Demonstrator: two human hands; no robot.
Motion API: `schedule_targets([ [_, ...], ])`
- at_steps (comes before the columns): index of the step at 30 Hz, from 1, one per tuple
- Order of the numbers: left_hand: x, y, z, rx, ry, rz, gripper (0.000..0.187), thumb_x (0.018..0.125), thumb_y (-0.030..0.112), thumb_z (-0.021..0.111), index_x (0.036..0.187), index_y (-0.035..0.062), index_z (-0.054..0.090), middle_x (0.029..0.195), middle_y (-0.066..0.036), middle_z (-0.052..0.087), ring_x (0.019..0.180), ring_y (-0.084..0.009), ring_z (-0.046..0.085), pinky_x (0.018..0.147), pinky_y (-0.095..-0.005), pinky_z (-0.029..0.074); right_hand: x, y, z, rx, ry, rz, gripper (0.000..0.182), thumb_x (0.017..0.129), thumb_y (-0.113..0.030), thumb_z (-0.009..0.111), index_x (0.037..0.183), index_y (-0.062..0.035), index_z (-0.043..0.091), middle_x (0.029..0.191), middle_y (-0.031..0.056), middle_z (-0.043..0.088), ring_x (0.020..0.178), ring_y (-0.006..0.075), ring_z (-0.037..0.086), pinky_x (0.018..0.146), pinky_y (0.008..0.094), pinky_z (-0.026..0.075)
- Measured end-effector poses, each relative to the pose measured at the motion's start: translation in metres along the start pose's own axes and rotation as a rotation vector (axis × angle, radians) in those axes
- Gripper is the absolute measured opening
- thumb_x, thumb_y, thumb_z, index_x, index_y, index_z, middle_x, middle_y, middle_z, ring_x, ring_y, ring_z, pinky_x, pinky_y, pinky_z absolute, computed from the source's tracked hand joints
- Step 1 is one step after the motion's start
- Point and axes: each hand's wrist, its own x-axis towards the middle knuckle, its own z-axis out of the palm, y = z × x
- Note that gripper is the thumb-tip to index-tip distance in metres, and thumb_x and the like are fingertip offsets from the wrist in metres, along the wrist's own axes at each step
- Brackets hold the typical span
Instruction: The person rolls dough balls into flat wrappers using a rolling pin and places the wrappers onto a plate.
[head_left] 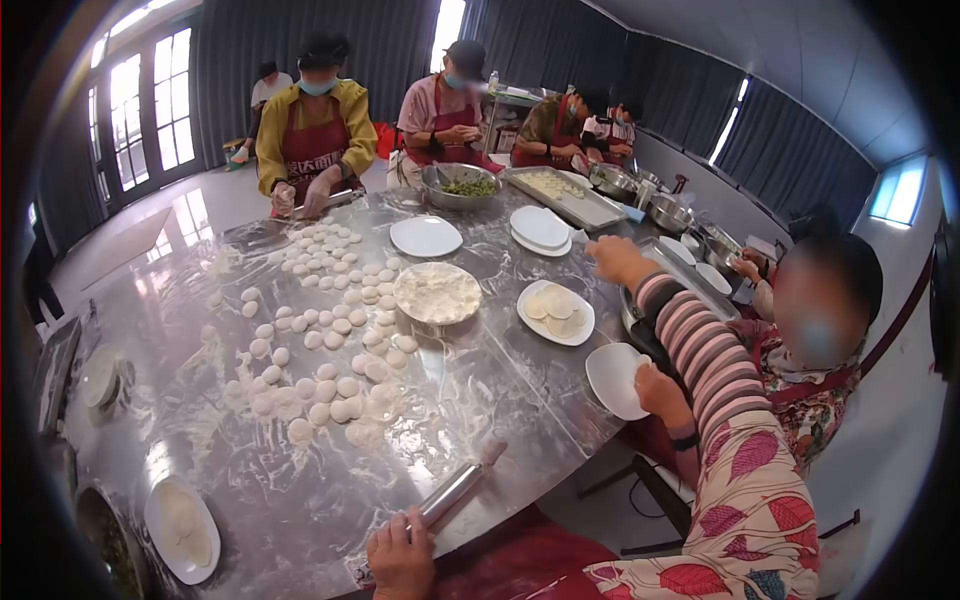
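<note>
My left hand (400, 555) rests at the table's near edge, its fingers over the near end of a metal rolling pin (450, 497). My right arm, in a striped cuff, stretches far across to the right side. Its hand (618, 262) is beside a stack of white plates (541, 230), fingers bent together; a small pale thing shows at the fingertips, too small to name. Below that hand is a white plate of flat dough rounds (556, 312). Many floured dough pieces (340, 385) lie left of a bowl of flour (437, 293).
A co-worker on the right holds a white plate (615, 380) close under my right arm. Across the floured steel table (250, 500) stand a bowl of green filling (462, 187), a metal tray (566, 197) and other workers. A flour plate (183, 530) sits front left.
</note>
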Motion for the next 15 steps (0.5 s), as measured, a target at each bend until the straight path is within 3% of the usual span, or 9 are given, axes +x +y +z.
schedule_targets([
  [3,-0.003,-0.005,-0.003,-0.127,-0.154,-0.065,0.046,0.082,0.026,0.061,0.121,0.0035,0.051,0.111,-0.015,0.057,0.093,-0.0309,0.057,0.077,-0.0402,0.047,0.007,0.000,0.035,-0.050,0.031,0.016,0.030,0.075,-0.018,0.061,0.103,-0.0109,0.058,0.102,0.0152,0.057,0.100,0.0333,0.054,0.085,0.0491,0.042],
  [8,0.000,-0.002,-0.001,-0.083,-0.052,-0.076,0.038,0.083,0.025,0.058,0.115,0.0041,0.056,0.108,-0.014,0.058,0.091,-0.0306,0.058,0.077,-0.0401,0.047,0.037,0.014,0.062,-0.362,0.183,-0.090,0.011,0.078,-0.015,0.054,0.082,-0.0127,0.065,0.089,0.0071,0.063,0.093,0.0241,0.057,0.084,0.0417,0.037],
  [11,0.008,-0.001,-0.003,-0.039,0.015,-0.073,0.035,0.085,0.027,0.056,0.111,0.0047,0.059,0.108,-0.013,0.059,0.091,-0.0303,0.059,0.078,-0.0403,0.048,0.063,0.018,0.074,-0.377,0.151,-0.053,0.017,0.080,-0.014,0.053,0.089,-0.0118,0.067,0.090,0.0072,0.065,0.094,0.0247,0.058,0.084,0.0441,0.037],
  [15,0.012,-0.003,-0.002,-0.018,-0.116,-0.088,0.036,0.088,0.029,0.053,0.113,0.0047,0.058,0.111,-0.013,0.059,0.093,-0.0291,0.059,0.081,-0.0406,0.047,0.107,0.020,0.119,-0.340,0.112,-0.080,0.013,0.075,-0.018,0.057,0.082,-0.0117,0.066,0.088,0.0074,0.064,0.090,0.0242,0.057,0.082,0.0426,0.038],
])
